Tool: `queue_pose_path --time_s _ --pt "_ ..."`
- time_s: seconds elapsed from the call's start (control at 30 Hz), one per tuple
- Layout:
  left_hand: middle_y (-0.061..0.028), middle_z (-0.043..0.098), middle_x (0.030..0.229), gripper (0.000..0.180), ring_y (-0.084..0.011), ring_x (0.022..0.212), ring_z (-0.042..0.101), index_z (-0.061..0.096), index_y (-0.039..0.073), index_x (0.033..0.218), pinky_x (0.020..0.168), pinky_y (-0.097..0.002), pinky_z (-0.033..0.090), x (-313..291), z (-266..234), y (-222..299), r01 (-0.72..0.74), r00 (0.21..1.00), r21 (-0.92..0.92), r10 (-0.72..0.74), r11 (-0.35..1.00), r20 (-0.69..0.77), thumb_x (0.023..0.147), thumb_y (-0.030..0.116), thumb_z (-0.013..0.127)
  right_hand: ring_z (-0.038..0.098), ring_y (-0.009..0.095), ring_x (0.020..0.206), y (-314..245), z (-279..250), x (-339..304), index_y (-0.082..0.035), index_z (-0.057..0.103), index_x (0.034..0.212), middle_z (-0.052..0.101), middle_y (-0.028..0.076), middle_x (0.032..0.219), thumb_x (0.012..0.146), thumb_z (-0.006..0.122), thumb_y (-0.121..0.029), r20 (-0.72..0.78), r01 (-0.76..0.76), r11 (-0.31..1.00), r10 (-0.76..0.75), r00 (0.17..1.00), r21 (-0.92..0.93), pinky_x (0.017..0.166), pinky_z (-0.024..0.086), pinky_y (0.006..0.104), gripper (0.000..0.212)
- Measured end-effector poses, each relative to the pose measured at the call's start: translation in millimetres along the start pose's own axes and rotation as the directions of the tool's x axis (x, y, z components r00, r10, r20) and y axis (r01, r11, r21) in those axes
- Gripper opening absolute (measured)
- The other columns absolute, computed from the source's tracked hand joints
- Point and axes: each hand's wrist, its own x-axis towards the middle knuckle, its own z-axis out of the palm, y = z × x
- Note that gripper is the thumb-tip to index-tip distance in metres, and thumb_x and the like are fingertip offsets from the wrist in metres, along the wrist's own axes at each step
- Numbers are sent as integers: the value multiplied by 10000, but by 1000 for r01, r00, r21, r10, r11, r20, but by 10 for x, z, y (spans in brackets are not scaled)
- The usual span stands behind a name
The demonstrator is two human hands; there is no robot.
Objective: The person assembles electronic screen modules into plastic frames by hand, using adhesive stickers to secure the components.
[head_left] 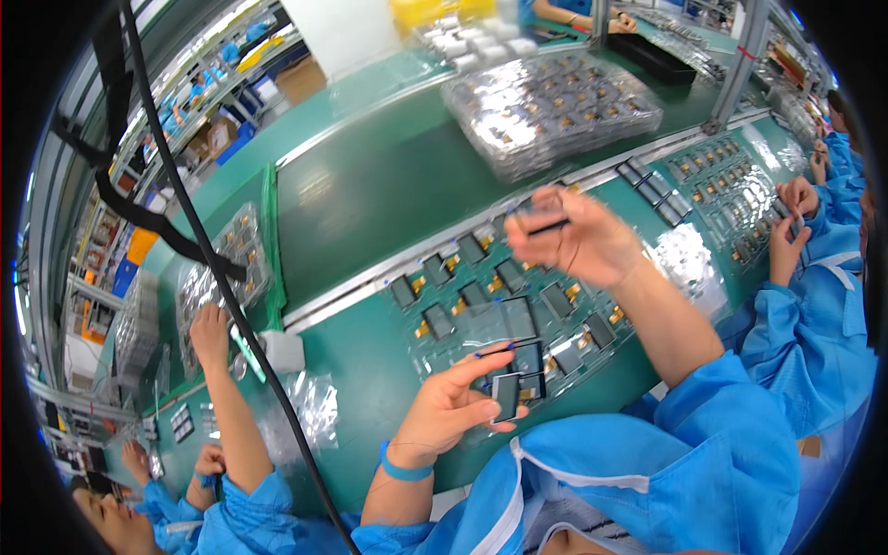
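Observation:
My left hand, with a blue band on its wrist, is closed on a small rectangular screen module, dark with a pale edge, between thumb and fingers. Just beyond it, dark rectangular frames lie over a clear plastic tray. Similar modules with orange-gold tabs sit spaced apart in the tray. My right hand is raised above the tray's far side and smeared by motion. A dark strip shows at its fingertips; whether it is held there is unclear.
A stack of filled clear trays stands on the far side of the green belt. A black cable hangs down at left. Co-workers in blue sit on both sides; one co-worker's hand reaches toward another tray.

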Motion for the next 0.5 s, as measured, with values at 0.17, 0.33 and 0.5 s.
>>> queue_pose_path --time_s 0.17,0.33,0.5 --pt "-191 420 1279 527 -326 940 606 369 -41 1283 692 -317 579 73 -140 -105 -64 980 -233 18 970 -197 819 57 600 479 329 1154 281 -47 -116 -49 538 1137 463 241 1246 890 502 -309 163 -16 838 -87 983 545 962 411 422 361" --pt "-153 159 1438 585 -303 969 596 308 -17 1326 727 -303 563 181 -2 -198 -128 922 128 166 983 -350 804 -30 571 452 339 1178 338 -68 -145 -30 495 1199 402 255 1296 916 454 -275 221 -54 810 -94 971 584 963 412 418 377" --pt "-144 35 1470 633 -297 956 603 278 10 1350 727 -297 554 197 13 -214 -167 890 280 266 946 -369 787 -70 558 429 363 1192 387 -139 -174 -51 386 1299 362 242 1332 920 431 -294 250 -63 788 -117 961 612 973 403 419 452"
